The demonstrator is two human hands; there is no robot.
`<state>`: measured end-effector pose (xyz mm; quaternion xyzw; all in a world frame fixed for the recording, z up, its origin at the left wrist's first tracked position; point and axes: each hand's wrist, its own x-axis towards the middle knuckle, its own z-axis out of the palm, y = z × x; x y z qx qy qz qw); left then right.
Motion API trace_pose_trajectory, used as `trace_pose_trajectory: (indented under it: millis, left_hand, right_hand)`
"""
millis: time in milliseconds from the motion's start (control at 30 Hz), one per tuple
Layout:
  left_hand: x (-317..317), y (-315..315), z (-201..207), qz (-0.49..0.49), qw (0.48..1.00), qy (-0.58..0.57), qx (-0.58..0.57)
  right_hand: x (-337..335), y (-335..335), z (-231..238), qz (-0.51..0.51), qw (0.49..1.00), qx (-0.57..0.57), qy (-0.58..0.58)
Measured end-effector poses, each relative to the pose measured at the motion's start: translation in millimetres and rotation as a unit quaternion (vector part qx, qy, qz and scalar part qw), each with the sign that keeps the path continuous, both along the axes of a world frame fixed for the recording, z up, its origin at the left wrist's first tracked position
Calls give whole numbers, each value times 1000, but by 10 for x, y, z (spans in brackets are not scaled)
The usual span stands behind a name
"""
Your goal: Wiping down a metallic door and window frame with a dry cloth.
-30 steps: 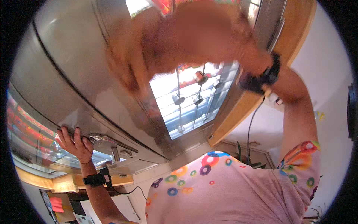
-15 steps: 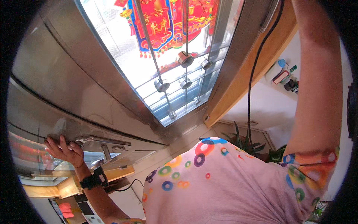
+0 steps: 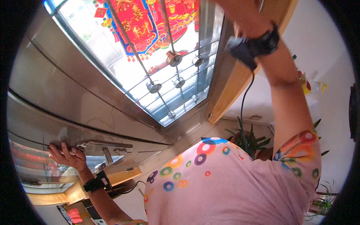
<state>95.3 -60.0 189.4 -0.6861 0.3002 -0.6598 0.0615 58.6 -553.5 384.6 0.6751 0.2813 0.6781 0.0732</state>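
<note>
My left hand point(image 3: 68, 156) rests with its fingers apart against the brown metal door point(image 3: 56, 101). Beside it is the door's long silver lever handle point(image 3: 107, 144). My right arm is raised, and part of my right hand point(image 3: 245, 17) shows at the upper edge, over the brown door frame point(image 3: 221, 71). Its fingers are cut off or blurred, so I cannot see what they touch. A black strap with a dark device point(image 3: 253, 47) is on the right wrist, and another black strap point(image 3: 98, 182) is on the left.
Between the arms, a barred glass pane point(image 3: 180, 93) has red and gold paper decorations point(image 3: 137, 26) behind it. A black cable point(image 3: 243, 101) hangs from the right wrist. Wooden trim point(image 3: 228, 101) runs beside the frame. Green potted plants point(image 3: 253, 142) stand at the right.
My right arm has swung left and inward, bringing its wrist and part of the hand into view. My left hand stays at the door by the handle.
</note>
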Motion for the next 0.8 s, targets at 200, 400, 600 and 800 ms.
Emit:
trace_pose_trajectory:
  millis: [200,400,600,800]
  left_hand:
    - [-35,100,-67,17,1000,5,-9]
    - [-127,189,-110,32,999,13,1]
    - [-20,86,-46,15,1000,7,4]
    - [0,74,-43,25,1000,-17,-3]
  right_hand:
    - [55,-11,-1375,-16,999,-25,26]
    - [-188,214,-2800,29,971,107,210]
    - [-417,49,-3579,26,902,275,331]
    - [-573,-25,-3889,175,771,454,412]
